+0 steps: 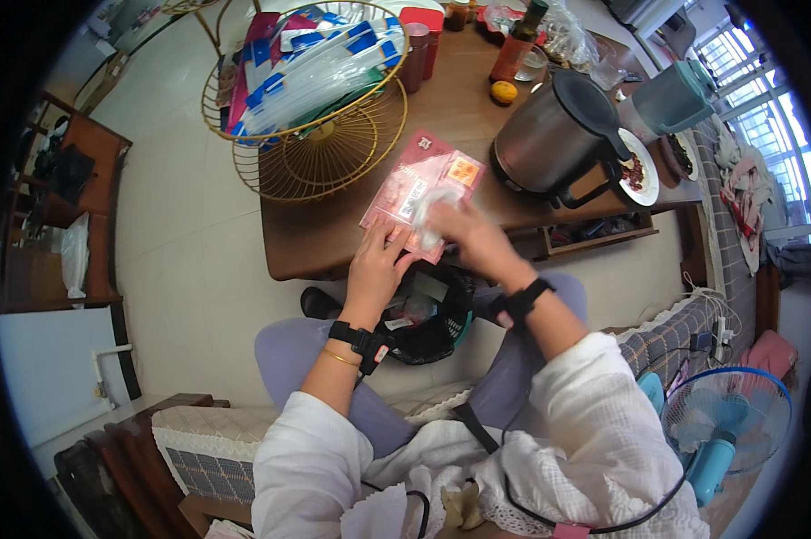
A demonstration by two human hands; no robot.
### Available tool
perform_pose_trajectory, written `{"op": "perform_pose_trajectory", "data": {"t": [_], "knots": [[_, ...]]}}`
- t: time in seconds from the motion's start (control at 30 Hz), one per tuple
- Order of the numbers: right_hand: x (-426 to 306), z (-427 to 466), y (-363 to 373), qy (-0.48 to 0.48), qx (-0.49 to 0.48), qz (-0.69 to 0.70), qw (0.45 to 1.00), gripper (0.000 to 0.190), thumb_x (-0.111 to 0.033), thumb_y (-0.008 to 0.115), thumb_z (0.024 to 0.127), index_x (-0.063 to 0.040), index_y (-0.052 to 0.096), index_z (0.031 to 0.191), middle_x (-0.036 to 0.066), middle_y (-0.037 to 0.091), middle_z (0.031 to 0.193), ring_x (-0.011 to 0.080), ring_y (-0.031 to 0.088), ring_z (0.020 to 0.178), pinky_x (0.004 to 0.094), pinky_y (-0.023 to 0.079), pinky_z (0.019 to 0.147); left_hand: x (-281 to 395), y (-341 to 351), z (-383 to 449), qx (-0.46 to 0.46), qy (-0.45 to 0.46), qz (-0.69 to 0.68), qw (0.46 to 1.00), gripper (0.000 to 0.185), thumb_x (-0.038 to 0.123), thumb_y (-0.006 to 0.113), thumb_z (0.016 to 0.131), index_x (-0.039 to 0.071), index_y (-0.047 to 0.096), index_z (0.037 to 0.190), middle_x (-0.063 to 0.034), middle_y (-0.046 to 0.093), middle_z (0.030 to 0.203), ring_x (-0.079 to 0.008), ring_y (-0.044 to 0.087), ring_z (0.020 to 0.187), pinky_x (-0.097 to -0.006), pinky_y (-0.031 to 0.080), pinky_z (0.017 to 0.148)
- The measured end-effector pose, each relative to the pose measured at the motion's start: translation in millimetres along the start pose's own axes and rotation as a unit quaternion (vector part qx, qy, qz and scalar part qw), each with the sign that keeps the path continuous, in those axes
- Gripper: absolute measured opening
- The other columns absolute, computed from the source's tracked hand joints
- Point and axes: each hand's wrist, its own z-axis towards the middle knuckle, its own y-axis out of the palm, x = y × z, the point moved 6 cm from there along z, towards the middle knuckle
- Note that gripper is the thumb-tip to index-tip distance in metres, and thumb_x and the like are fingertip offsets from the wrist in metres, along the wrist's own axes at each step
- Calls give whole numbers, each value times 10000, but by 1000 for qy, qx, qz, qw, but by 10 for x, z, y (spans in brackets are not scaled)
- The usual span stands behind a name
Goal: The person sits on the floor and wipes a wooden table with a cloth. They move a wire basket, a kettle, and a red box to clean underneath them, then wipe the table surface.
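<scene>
A pink printed packet or folder (pixel 405 178) lies at a slant near the front edge of the brown wooden table (pixel 304 236). My left hand (pixel 380 259) rests with spread fingers on its lower left part. With my right hand (pixel 466 232), slightly blurred, I grip a crumpled white cloth or tissue (pixel 434 212) against the packet's right side. Under the cloth, part of the packet's surface is hidden. Below both hands, between my knees, a bin with a black liner (pixel 425 343) stands on the floor.
A gold wire basket (pixel 317 195) holding plastic packages stands back left. To the right are an electric kettle (pixel 547 135), an orange fruit (pixel 504 92), a bottle (pixel 513 57), a blender (pixel 668 101) and a white plate (pixel 648 188). An open drawer (pixel 601 242) juts out below the tabletop.
</scene>
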Motion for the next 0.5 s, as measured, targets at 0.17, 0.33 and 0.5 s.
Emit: {"op": "perform_pose_trajectory", "data": {"t": [0.17, 0.33, 0.5], "knots": [[29, 753, 103, -3, 90, 114, 989, 402, -31, 610, 804, -59, 642, 1204, 158, 651, 1215, 355, 589, 1165, 443, 417, 1048, 19, -32, -5, 14, 0, 13, 1000, 367, 160, 793, 770, 60, 696, 1110, -152, 585, 1195, -400, 532, 1194, -442, 496, 960], [-394, 595, 189, -131, 16, 163, 978, 500, 24, 604, 777, -92, 637, 1263, 155, 639, 1264, 368, 571, 1196, 451, 413, 1061, 8, -39, -23, -2, -43, 27, 999, 327, 152, 786, 763, 96, 714, 1077, -121, 552, 1111, -349, 515, 1055, -421, 511, 868], [59, 666, -59, -22, 63, 0, 998, 496, 40, 601, 769, -68, 644, 1251, 163, 646, 1239, 368, 567, 1201, 436, 422, 1063, 93, -29, -46, 19, -17, 61, 998, 390, 176, 751, 797, 99, 663, 1169, -114, 539, 1066, -329, 521, 1034, -407, 519, 838]]}}
